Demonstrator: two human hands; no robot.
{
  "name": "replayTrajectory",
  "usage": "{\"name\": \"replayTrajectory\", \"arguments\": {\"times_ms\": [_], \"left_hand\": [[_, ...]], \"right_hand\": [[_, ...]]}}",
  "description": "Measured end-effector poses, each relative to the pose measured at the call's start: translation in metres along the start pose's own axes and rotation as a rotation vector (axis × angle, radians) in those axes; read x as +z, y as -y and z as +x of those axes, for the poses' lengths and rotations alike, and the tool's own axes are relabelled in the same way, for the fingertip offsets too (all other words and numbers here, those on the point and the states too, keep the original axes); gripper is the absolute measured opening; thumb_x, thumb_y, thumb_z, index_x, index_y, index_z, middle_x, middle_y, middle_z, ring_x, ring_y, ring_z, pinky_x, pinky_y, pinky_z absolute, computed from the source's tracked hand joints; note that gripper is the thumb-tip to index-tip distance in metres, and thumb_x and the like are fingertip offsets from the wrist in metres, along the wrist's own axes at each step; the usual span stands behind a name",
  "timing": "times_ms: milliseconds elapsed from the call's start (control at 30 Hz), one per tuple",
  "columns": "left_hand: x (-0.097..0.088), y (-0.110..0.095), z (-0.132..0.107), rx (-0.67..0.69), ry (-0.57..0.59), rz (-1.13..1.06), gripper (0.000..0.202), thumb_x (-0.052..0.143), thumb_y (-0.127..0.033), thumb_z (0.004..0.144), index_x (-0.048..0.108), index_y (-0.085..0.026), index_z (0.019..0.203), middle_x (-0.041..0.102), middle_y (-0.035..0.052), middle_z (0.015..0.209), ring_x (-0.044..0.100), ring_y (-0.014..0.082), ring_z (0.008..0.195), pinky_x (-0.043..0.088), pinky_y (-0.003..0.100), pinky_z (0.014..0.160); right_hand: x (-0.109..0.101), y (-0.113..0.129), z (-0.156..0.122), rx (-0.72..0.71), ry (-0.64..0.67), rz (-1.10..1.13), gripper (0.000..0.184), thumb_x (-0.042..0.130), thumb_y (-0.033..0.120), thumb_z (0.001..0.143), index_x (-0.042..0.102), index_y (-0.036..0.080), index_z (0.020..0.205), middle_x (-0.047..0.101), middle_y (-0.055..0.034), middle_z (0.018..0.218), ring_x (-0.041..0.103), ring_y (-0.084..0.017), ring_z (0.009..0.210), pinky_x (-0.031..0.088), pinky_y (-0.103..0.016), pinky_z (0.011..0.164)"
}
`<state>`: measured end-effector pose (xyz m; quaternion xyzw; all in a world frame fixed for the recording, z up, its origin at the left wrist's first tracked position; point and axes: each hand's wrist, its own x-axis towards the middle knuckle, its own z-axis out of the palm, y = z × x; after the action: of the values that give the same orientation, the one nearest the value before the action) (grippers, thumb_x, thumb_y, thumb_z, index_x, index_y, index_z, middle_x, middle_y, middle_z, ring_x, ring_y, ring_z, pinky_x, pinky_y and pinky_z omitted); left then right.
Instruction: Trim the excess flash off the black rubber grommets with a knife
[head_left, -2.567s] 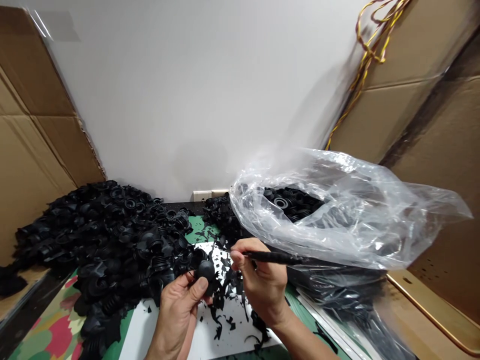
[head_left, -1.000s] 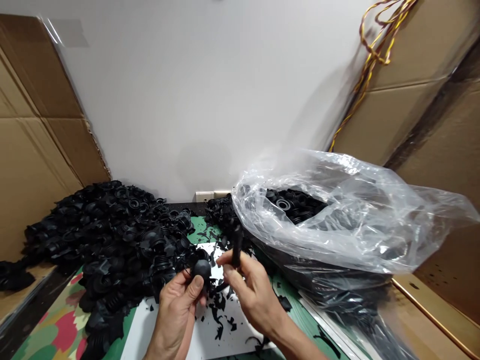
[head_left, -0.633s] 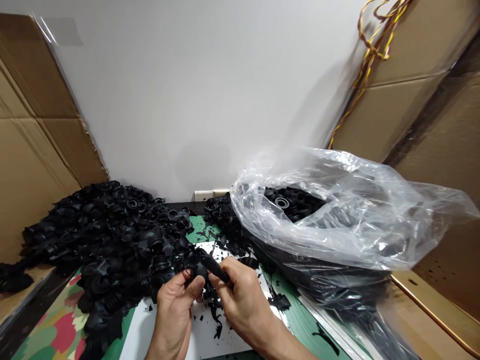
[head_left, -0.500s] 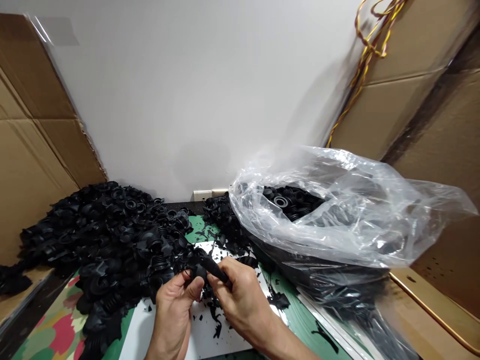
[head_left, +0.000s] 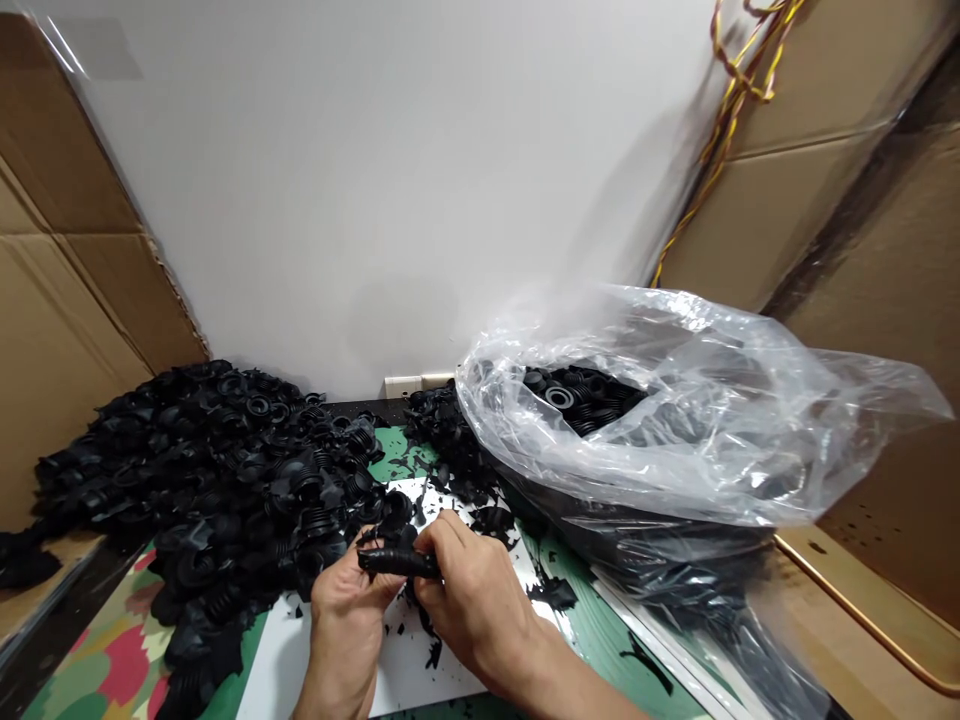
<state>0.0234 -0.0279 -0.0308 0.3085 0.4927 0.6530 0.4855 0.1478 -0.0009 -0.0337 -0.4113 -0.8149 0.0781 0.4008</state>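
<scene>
My right hand (head_left: 480,600) is closed around a black-wrapped handled tool (head_left: 397,562), its handle lying almost level and pointing left across my left fingers. The working end of the tool is hidden. In my left hand (head_left: 345,625), pinched between thumb and fingers, is a black rubber bellows (head_left: 396,508), partly covered by the tool. Both hands meet above a white sheet (head_left: 300,665) strewn with black rubber scraps (head_left: 433,650). Left of them rises a large heap of untrimmed-looking ribbed rubber bellows (head_left: 247,470) with ragged flaps.
A clear plastic bag (head_left: 712,460) with more black rubber parts (head_left: 592,400) inside stands at the right. Scraps (head_left: 450,440) pile up beside it. Cardboard (head_left: 67,200) flanks both sides, and a gold phone (head_left: 862,600) lies at far right. Twisted wires (head_left: 727,130) hang above.
The tool in my right hand has turned, its handle swinging from a slant to nearly level across my left hand. The view has shifted slightly.
</scene>
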Motion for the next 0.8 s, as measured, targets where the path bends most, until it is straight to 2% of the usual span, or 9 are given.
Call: {"name": "replayTrajectory", "arguments": {"times_ms": [200, 300, 367, 433, 500, 633, 733, 800], "left_hand": [[0.002, -0.003, -0.001, -0.027, 0.029, -0.014, 0.025, 0.083, -0.019, 0.051, 0.075, -0.016, 0.074, 0.069, 0.0024, 0.069, 0.06, 0.0195, 0.071, 0.048, 0.028, 0.068], [0.004, -0.007, -0.003, -0.078, 0.011, -0.056, 0.025, 0.084, -0.026, 0.052, 0.074, -0.014, 0.072, 0.069, 0.0037, 0.068, 0.059, 0.0182, 0.068, 0.048, 0.029, 0.07], [0.005, -0.008, -0.004, -0.129, 0.016, -0.105, 0.028, 0.085, -0.029, 0.053, 0.074, -0.013, 0.074, 0.069, 0.0044, 0.068, 0.059, 0.0169, 0.065, 0.049, 0.029, 0.067], [0.004, -0.009, -0.004, -0.167, 0.03, -0.148, 0.03, 0.085, -0.029, 0.053, 0.073, -0.013, 0.075, 0.069, 0.0042, 0.067, 0.057, 0.0146, 0.059, 0.047, 0.027, 0.061], [0.003, -0.009, -0.002, -0.173, 0.024, -0.176, 0.031, 0.086, -0.029, 0.052, 0.072, -0.012, 0.074, 0.067, 0.0034, 0.065, 0.054, 0.012, 0.055, 0.045, 0.024, 0.055], [0.001, -0.01, 0.001, -0.134, -0.038, -0.218, 0.032, 0.087, -0.027, 0.049, 0.071, -0.013, 0.071, 0.065, 0.0011, 0.064, 0.051, 0.0102, 0.054, 0.041, 0.021, 0.049], [0.001, -0.012, 0.001, -0.129, -0.048, -0.249, 0.034, 0.087, -0.03, 0.05, 0.07, -0.014, 0.074, 0.065, 0.0004, 0.066, 0.05, 0.0092, 0.054, 0.042, 0.021, 0.049], [0.002, -0.012, 0.0, -0.135, -0.033, -0.27, 0.034, 0.087, -0.031, 0.051, 0.07, -0.014, 0.075, 0.065, 0.0002, 0.067, 0.05, 0.0084, 0.053, 0.044, 0.02, 0.05]], "right_hand": [[0.0, -0.002, 0.003, -0.014, -0.062, -0.054, 0.019, 0.046, 0.004, 0.064, 0.051, 0.02, 0.074, 0.057, -0.0012, 0.067, 0.049, -0.013, 0.045, 0.027, -0.025, 0.043], [-0.004, -0.015, 0.009, 0.118, -0.121, -0.01, 0.012, 0.048, 0.008, 0.069, 0.051, 0.019, 0.073, 0.056, -0.0014, 0.065, 0.045, -0.012, 0.045, 0.028, -0.024, 0.043], [-0.007, -0.024, 0.014, 0.267, -0.13, 0.138, 0.007, 0.048, 0.014, 0.074, 0.05, 0.019, 0.07, 0.054, 0.0, 0.062, 0.044, -0.012, 0.048, 0.031, -0.023, 0.045], [-0.01, -0.03, 0.019, 0.4, -0.102, 0.354, 0.01, 0.046, 0.018, 0.076, 0.049, 0.019, 0.066, 0.05, 0.0021, 0.059, 0.044, -0.012, 0.051, 0.035, -0.023, 0.048], [-0.011, -0.032, 0.022, 0.473, -0.057, 0.546, 0.013, 0.046, 0.02, 0.076, 0.048, 0.019, 0.063, 0.047, 0.0039, 0.056, 0.043, -0.012, 0.052, 0.036, -0.023, 0.05], [-0.008, -0.023, 0.021, 0.441, -0.018, 0.765, 0.016, 0.05, 0.023, 0.076, 0.051, 0.017, 0.061, 0.046, 0.0037, 0.056, 0.043, -0.011, 0.053, 0.038, -0.023, 0.051], [-0.004, -0.013, 0.017, 0.359, -0.014, 0.903, 0.011, 0.058, 0.026, 0.075, 0.062, 0.015, 0.079, 0.061, -0.0016, 0.071, 0.055, -0.015, 0.064, 0.046, -0.025, 0.058], [-0.001, -0.007, 0.015, 0.344, -0.007, 0.993, 0.02, 0.062, 0.025, 0.073, 0.064, 0.016, 0.091, 0.066, -0.0056, 0.085, 0.059, -0.017, 0.073, 0.049, -0.027, 0.062]]}}
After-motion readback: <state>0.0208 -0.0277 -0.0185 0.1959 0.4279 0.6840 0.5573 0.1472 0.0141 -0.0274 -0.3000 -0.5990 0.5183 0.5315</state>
